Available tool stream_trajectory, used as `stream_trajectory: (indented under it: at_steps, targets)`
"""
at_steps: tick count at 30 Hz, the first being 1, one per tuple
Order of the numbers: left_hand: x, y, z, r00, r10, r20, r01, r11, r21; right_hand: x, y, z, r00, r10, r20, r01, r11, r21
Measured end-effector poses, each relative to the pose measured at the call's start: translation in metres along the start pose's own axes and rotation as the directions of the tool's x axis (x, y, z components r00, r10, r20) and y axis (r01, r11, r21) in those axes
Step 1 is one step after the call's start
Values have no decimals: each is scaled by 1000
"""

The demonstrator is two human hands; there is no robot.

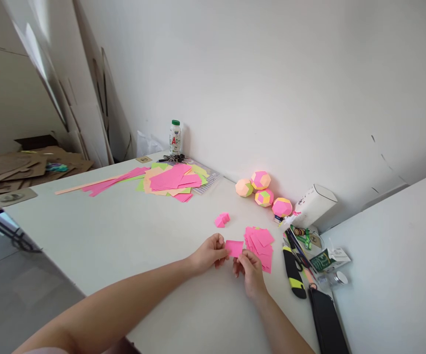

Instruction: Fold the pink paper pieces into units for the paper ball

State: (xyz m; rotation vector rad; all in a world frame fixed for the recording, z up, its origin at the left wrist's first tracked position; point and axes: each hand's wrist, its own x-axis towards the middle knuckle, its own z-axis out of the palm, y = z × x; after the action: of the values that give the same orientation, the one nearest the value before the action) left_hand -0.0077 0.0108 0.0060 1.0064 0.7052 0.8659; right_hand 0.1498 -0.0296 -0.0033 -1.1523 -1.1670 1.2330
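A small pink sheet of paper [234,248] is stretched between my two hands, just above the white table. My left hand [212,252] pinches its left edge, and my right hand [250,270] pinches the lower right corner. To the right, close by my right hand, lies a loose pile of pink paper pieces [260,246]. A small folded pink paper piece [222,220] sits on the table beyond my left hand.
Pink, green and peach sheets [172,179] and long strips [115,181] lie at the back left, near a white bottle [175,137]. Several multicoloured paper balls [264,197] rest by the wall. Along the right edge are a black-and-yellow cutter [294,273] and a black case [326,319].
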Motion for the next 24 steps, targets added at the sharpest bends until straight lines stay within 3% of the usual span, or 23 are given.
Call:
stream_trajectory:
  at_steps: [4,7,10,14,24]
  targets:
    - [3,-1,-4,999,-29,-24,29,999,-19,-1,3,0,989,-116,-97,119,993,23]
    - [3,0,-5,999,-46,16,46,999,1,-3,2,2,970,-220,-104,207,971,-122]
    - [3,0,-6,998,-55,35,54,998,21,-5,1,3,960,-276,-41,252,920,-300]
    - [2,2,-5,994,-86,66,81,993,82,-4,0,3,965,-262,-16,238,900,-366]
    - [-9,9,2,998,-57,32,44,946,322,-4,-9,6,975,-219,-39,197,933,-302]
